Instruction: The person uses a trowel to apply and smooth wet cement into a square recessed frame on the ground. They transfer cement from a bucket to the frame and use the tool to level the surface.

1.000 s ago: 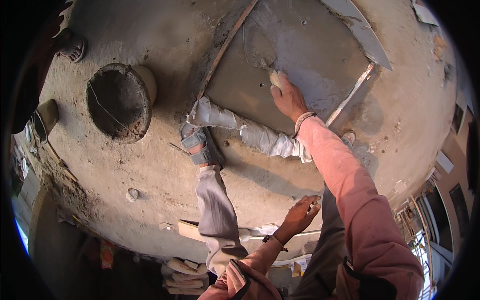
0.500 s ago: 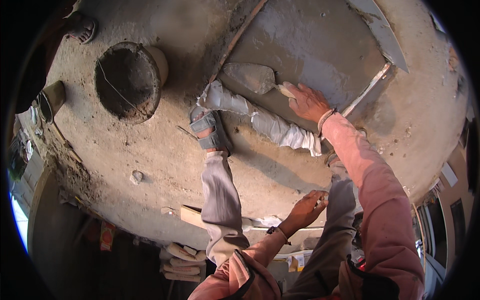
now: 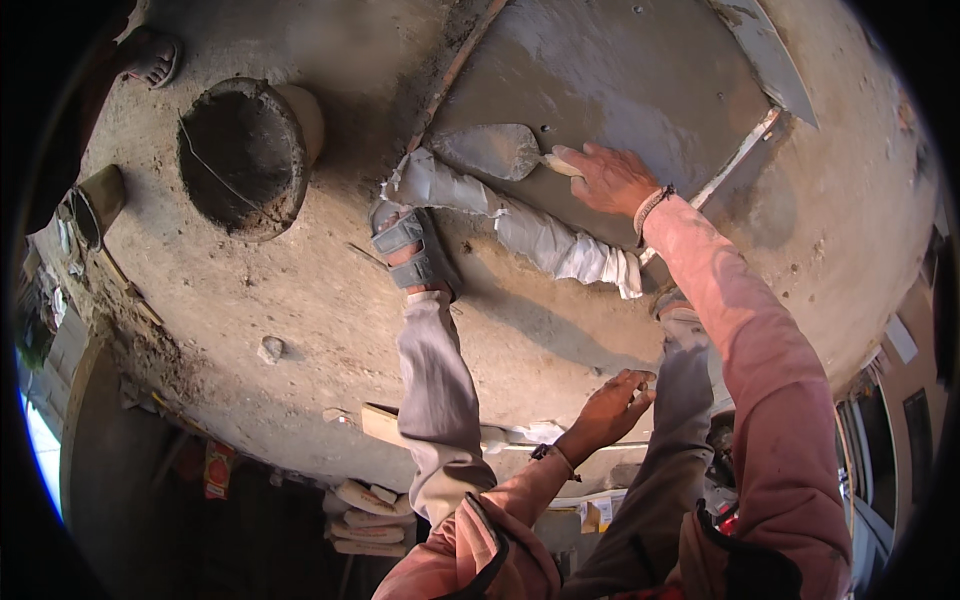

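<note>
My right hand (image 3: 608, 180) is closed round the pale handle of a pointed trowel (image 3: 487, 151). The trowel's grey, mortar-smeared blade lies flat on a panel of wet grey mortar (image 3: 610, 85), near its left corner. Crumpled white sheeting (image 3: 560, 245) wraps the edge strip on my side of the mortar, just below the blade. My left hand (image 3: 610, 408) rests by my right knee, fingers loosely bent and apart, and nothing shows in it.
A mortar-caked bucket (image 3: 245, 160) stands left of the panel. Thin strips (image 3: 455, 75) edge the mortar, and a flat metal blade (image 3: 765, 60) lies at its far right. Another person's foot (image 3: 155, 58) is at upper left. A smaller container (image 3: 97, 205) lies below it.
My right hand and the trowel have shifted slightly left across the mortar. The whole view has also moved a little. My left hand stays by the knee.
</note>
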`<action>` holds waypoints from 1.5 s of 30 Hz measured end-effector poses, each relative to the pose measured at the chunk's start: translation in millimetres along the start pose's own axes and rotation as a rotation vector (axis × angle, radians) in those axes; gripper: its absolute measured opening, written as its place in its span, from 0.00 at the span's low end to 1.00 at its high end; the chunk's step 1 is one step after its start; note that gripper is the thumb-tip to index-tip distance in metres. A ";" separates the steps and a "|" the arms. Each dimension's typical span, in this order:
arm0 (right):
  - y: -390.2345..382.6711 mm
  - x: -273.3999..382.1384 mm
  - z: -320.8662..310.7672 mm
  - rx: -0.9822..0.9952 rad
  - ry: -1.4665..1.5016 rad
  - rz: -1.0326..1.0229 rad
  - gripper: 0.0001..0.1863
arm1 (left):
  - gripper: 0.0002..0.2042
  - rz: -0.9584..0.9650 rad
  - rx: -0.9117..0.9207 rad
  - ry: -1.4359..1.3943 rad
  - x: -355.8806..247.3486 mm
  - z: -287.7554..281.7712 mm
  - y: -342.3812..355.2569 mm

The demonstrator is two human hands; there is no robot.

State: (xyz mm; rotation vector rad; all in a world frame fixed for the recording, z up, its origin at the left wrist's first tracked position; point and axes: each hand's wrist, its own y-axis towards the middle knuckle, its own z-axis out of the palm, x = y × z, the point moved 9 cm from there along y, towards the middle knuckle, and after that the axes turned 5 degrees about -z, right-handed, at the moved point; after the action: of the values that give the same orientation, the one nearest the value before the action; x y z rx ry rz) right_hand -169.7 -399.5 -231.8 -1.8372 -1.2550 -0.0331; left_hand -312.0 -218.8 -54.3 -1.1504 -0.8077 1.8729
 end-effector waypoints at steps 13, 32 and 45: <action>-143.2 -107.0 28.8 0.232 -0.223 -0.003 0.25 | 0.20 0.008 -0.004 -0.010 -2.7 -3.0 -1.1; -233.7 52.0 -62.8 -0.248 0.275 0.196 0.25 | 0.46 0.420 -1.641 0.694 -199.5 -462.1 -176.3; -272.9 210.2 -107.2 -0.275 0.795 0.605 0.26 | 0.30 0.222 -0.977 -0.574 13.3 -614.6 -200.0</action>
State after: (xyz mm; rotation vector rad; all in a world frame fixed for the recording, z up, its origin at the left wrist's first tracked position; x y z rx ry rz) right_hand -229.0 -289.7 106.8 -2.0528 -0.1353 -0.5645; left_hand 303.3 -37.2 -134.7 -1.2705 -2.1515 2.0535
